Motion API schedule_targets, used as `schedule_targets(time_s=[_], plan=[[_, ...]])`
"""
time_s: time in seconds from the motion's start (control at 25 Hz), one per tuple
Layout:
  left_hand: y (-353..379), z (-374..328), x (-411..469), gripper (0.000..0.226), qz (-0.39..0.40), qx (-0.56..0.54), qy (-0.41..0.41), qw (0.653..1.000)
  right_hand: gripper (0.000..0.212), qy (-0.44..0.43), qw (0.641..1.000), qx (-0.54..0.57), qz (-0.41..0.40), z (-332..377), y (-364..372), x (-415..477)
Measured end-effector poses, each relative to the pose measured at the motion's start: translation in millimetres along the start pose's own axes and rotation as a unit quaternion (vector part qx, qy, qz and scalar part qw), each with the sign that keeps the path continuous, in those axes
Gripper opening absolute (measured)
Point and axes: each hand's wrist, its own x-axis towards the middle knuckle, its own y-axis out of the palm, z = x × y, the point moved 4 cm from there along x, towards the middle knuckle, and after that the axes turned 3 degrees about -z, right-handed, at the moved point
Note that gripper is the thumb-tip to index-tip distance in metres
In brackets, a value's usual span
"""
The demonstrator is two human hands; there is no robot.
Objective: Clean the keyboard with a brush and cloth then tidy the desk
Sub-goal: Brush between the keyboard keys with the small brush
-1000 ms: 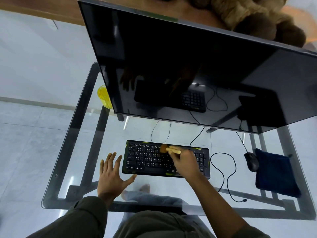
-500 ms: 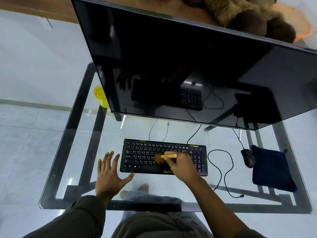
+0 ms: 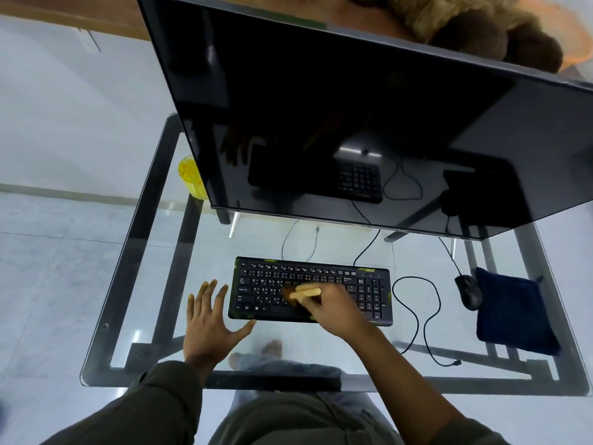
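The right hand (image 3: 333, 308) curls its fingers round the pale wooden handle of a small brown-bristled brush (image 3: 305, 292), gripping it close to the head. The bristles sit on the middle letter keys of the black full-size keyboard (image 3: 256, 284). The left hand (image 3: 210, 319) holds nothing and lies flat, fingers spread, on the glass just left of the keyboard, its thumb at the keyboard's front left corner.

I judge this to be step 1 of 3, the brushing. The folded dark blue cloth (image 3: 513, 313) lies well right of the keyboard with neither hand on it, so wiping and then tidying are left. How much of the keyboard is already brushed cannot be told.

A black mouse (image 3: 469, 292) sits between keyboard and cloth, just beside the cloth. A loose black cable (image 3: 417, 316) loops right of the keyboard, its plug end lying free.

Everything rests on a clear glass desk top (image 3: 205, 252) over a dark metal frame, with pale floor tiles (image 3: 48, 268) showing through. Behind the keyboard stands a large dark monitor (image 3: 353, 123), which reflects it. Behind and left of the keyboard a translucent yellow cup (image 3: 191, 176) is partly hidden by the screen. Far behind the keyboard lies a brown plush toy (image 3: 465, 24).
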Motion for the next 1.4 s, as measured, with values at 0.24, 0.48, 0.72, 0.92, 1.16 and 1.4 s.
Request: schedule_targets(time_s=[0.24, 0.48, 0.72, 0.92, 1.16, 1.4], plan=[[0, -1, 0, 0.099, 0.006, 0.000, 0.000, 1.000, 0.025, -0.025, 1.000, 0.018, -0.005, 11, 11, 4], [0, 0, 0, 0.099, 0.007, 0.003, -0.001, 1.000, 0.027, -0.039, 0.999, 0.002, 0.029, 18, 29, 0], [-1, -1, 0, 0.099, -0.001, -0.003, 0.000, 1.000, 0.020, 0.068, 0.987, -0.061, -0.134, -29, -25, -10], [0, 0, -1, 0.100, 0.002, -0.003, -0.001, 1.000, 0.022, 0.028, 0.998, 0.034, -0.036, -29, -25, -24], [-1, -2, 0, 0.099, 0.005, -0.001, 0.001, 1.000, 0.020, 0.060, 0.988, -0.004, -0.145, -49, -36, -29], [0, -2, 1, 0.101, 0.007, -0.004, 0.002, 1.000, 0.019, 0.126, 0.979, -0.074, -0.144, -70, -45, -35]])
